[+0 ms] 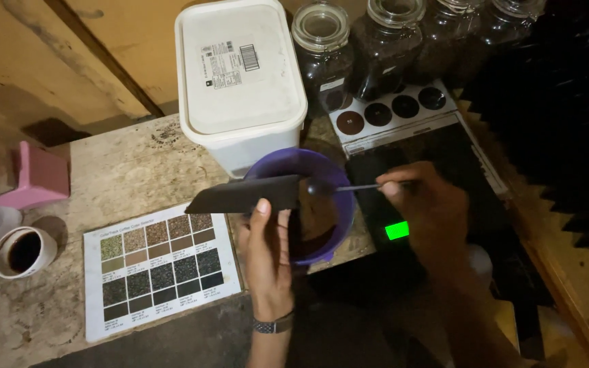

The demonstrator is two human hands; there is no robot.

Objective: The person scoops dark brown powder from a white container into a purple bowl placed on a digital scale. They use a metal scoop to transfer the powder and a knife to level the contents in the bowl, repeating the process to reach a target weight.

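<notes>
Plastic, glass and rough wood on the bench

The purple bowl looks like glossy plastic; the flat black card over it is matt. The white tub is smooth matt plastic, the jars clear shiny glass. The colour chart is printed paper, the bench worn, rough, speckled wood. The wristband glints like metal.

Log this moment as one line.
left hand: holds flat black card over purple plastic bowl | right hand: holds thin metal spoon in bowl | bowl: brown grounds
</notes>
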